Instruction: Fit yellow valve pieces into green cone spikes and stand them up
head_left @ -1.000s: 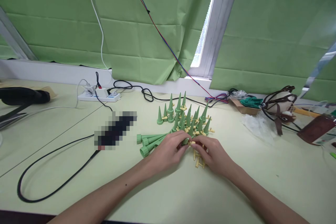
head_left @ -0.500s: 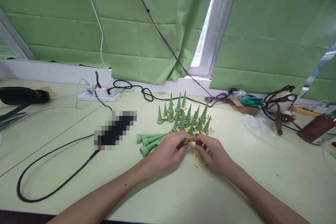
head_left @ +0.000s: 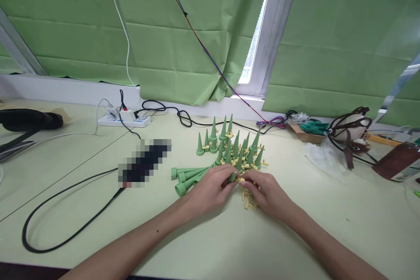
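Note:
My left hand (head_left: 211, 187) is closed around a green plastic spike (head_left: 232, 177), most of which the fingers hide. Pinched in my right hand (head_left: 269, 190) is a small yellow valve (head_left: 241, 180), held against the end of that spike; whether the two are joined I cannot tell. Just beyond both hands stands a cluster of upright green cone spikes (head_left: 236, 145), many with yellow valves at their bases. Longer green spikes (head_left: 188, 185) lie on their sides by my left wrist. Several loose yellow valves (head_left: 246, 203) rest under my right hand's fingers.
On the pale table (head_left: 210, 249), a blurred-out dark object (head_left: 144, 164) with a looped black cable lies left. A power strip (head_left: 126, 119) sits at the back. To the right are a cardboard box (head_left: 306, 134), clear plastic (head_left: 324, 157), a bag (head_left: 352, 129) and a dark red container (head_left: 398, 164).

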`<state>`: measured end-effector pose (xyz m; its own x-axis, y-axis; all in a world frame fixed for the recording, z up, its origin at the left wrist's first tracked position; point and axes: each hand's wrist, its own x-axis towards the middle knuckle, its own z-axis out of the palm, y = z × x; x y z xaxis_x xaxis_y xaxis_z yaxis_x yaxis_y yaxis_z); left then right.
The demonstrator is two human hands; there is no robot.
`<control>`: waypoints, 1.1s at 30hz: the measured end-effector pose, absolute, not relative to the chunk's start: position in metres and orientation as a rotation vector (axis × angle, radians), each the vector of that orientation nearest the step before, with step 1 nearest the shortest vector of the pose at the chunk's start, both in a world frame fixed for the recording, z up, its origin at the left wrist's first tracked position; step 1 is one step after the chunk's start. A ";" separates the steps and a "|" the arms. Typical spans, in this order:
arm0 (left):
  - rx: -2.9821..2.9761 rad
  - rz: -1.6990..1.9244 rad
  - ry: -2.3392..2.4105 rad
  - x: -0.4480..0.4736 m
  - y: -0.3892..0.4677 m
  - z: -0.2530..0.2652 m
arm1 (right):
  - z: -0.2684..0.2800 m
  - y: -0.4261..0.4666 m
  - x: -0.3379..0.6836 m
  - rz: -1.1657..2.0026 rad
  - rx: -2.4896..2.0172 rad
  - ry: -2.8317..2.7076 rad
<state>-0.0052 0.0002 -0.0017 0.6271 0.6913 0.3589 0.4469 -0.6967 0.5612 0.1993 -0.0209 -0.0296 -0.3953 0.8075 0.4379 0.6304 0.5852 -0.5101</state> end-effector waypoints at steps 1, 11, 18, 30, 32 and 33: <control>2.429 0.792 0.903 -0.005 0.000 -0.002 | -0.030 -0.021 0.199 0.337 -1.137 -2.155; 2.385 0.849 0.905 -0.005 0.000 0.000 | -0.028 -0.022 0.196 0.389 -1.123 -2.065; 2.425 0.853 0.831 -0.007 0.001 -0.004 | -0.030 -0.022 0.198 0.365 -1.101 -2.076; 2.498 0.832 0.773 -0.009 0.002 -0.010 | -0.032 -0.022 0.200 0.358 -1.097 -2.090; 2.503 0.834 0.771 -0.009 0.002 -0.010 | -0.032 -0.022 0.200 0.357 -1.092 -2.093; 2.506 0.832 0.772 -0.009 0.002 -0.010 | -0.032 -0.022 0.199 0.359 -1.089 -2.094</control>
<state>-0.0091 0.0021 -0.0100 0.6722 0.6074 0.4234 0.3770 -0.7730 0.5103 0.1995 -0.0218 -0.0320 -0.3693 0.7945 0.4821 0.5884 0.6014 -0.5405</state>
